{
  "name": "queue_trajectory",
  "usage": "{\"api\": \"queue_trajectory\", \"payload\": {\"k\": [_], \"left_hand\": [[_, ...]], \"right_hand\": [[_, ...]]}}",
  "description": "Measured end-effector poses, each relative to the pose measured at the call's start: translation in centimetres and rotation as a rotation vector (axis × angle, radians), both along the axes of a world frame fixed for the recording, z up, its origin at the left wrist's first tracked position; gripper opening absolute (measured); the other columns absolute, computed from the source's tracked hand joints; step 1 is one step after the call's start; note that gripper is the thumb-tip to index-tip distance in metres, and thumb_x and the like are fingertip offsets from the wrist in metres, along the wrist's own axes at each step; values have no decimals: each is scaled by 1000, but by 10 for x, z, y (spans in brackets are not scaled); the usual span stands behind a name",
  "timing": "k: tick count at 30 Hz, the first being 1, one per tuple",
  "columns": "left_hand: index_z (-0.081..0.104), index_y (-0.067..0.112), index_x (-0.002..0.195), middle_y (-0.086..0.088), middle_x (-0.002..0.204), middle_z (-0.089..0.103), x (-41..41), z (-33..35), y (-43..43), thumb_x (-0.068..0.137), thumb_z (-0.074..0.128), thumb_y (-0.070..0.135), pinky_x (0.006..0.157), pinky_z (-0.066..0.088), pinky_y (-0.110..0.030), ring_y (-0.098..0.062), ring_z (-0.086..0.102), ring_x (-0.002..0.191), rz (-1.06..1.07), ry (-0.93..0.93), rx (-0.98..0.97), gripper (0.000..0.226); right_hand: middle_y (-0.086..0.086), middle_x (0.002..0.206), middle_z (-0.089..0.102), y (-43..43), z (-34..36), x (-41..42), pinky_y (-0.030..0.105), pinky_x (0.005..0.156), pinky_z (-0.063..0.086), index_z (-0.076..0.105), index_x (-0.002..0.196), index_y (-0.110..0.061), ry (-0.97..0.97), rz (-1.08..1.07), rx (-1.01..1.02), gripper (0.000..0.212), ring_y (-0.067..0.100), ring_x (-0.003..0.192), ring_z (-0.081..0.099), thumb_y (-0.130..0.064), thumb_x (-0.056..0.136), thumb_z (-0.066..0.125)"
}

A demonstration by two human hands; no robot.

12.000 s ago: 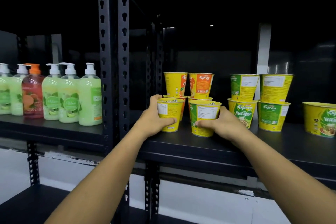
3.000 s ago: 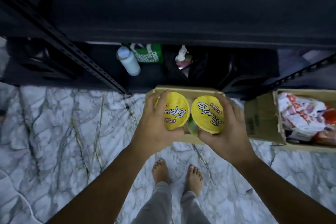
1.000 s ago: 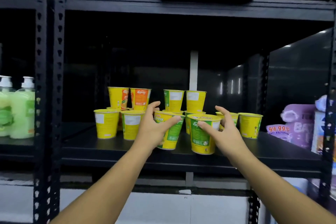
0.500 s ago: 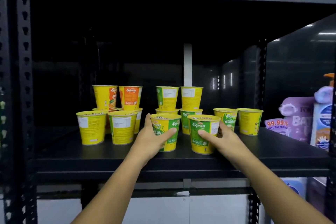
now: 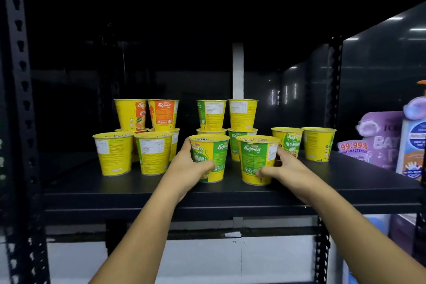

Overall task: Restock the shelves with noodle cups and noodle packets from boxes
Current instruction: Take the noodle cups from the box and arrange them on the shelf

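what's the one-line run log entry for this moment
step: shelving | left hand: grips left green Express noodle cup | right hand: grips right green Express noodle cup | both: upright on black shelf

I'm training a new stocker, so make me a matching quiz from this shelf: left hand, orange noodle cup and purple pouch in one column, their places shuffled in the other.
Column one:
1. left hand
2. orange noodle cup
3. purple pouch

Column two:
A. stacked on top of another cup, back left
B. at the far right end of the shelf
C. gripping a green noodle cup at the front

Pairs: 1-C, 2-A, 3-B.
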State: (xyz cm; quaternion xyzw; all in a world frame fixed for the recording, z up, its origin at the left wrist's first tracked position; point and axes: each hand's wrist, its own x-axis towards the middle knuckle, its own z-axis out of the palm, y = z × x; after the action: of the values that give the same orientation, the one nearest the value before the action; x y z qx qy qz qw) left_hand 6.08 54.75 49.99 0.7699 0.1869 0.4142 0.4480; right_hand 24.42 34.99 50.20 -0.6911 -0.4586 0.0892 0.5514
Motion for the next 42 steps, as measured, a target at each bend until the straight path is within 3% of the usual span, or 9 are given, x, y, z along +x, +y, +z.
{"api": "queue_trajectory", "payload": {"k": [5,10,15,19,26,28,33,38,42], "left_hand": [[53,39,126,15,110,71,2,-1,0,75,91,24,94,59,-41,-10,71,102,47,8,20,66],[47,39,125,14,110,68,2,-1,-3,78,90,26,85,58,-31,-9,69,100,81,18,37,65],[47,41,119,16,110,67,5,0,-2,80,88,29,91,58,-37,-9,67,101,105,37,47,58],[48,39,119,16,110,67,8,-2,0,80,88,32,87,55,-33,-6,66,99,136,36,69,56],[52,28,127,12,112,67,12,-2,-2,85,83,39,79,48,-26,-9,63,98,190,98,152,53],[54,30,124,14,109,68,12,-1,-3,84,82,37,71,45,-21,-5,63,95,187,108,150,50],[57,28,118,15,100,69,11,0,-1,83,81,25,66,43,-16,0,63,90,191,142,125,42],[56,24,119,6,106,71,13,0,-2,83,82,25,64,41,-17,-10,65,95,229,162,130,45],[55,24,118,5,108,71,13,0,-3,84,83,26,65,42,-19,-14,65,97,254,173,144,44]], "right_hand": [[-9,114,74,12,-4,8,40,103,52,58,127,-30,-18,-85,-8,61,10,107,69,-21,75,88],[-9,117,69,26,1,9,37,99,52,55,129,-25,-39,-139,-77,62,8,105,65,-29,77,87],[-10,111,70,33,8,8,31,85,49,58,122,-26,-60,-136,-139,52,7,101,64,-34,78,85],[-12,112,70,35,2,10,36,95,53,60,122,-28,-105,-174,-111,50,7,102,64,-39,79,84],[-8,113,71,37,-3,7,34,88,49,62,123,-25,-219,-267,-131,43,13,102,64,-44,87,77],[-9,115,71,39,-4,8,36,92,51,62,125,-26,-219,-274,-138,45,13,105,65,-45,86,77],[-10,116,71,42,-8,14,46,100,51,60,125,-31,-234,-306,-172,51,17,111,64,-56,82,74],[-10,120,69,44,-9,17,52,105,46,57,126,-34,-255,-317,-188,68,23,118,61,-73,71,65],[-7,125,68,47,-10,19,54,113,38,54,128,-31,-285,-322,-235,54,23,123,59,-65,87,65]]}}
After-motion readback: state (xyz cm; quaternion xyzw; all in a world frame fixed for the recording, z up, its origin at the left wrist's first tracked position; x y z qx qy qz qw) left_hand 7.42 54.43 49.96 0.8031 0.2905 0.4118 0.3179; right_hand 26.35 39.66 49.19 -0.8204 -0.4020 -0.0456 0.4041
